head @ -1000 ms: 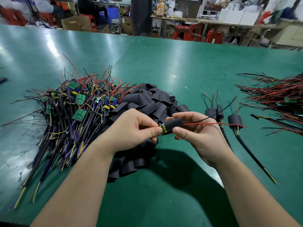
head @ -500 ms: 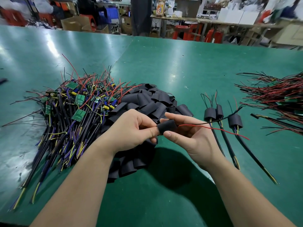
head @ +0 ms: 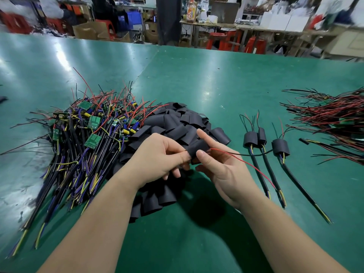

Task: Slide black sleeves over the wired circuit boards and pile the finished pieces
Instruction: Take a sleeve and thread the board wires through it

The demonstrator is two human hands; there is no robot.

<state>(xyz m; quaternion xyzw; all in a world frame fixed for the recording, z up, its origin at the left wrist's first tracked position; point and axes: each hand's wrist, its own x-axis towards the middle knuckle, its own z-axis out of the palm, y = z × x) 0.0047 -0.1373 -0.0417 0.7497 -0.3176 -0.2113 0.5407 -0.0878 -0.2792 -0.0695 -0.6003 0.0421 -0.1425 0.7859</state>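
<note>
L hand (head: 157, 156) and R hand (head: 222, 168) meet mid-frame, both clamped on one black sleeve (head: 199, 148), pinched w/ thumb + fingers; the R index lies straight over its top. A red wire (head: 248, 164) and a black one trail from its end toward 4 o'clock. Loose sleeves (head: 177, 123) heap at 12 o'clock of the hands, wired boards (head: 92, 123) at 9, three finished pieces (head: 279, 146) at 3, all on the green desk (head: 216, 75).
</note>
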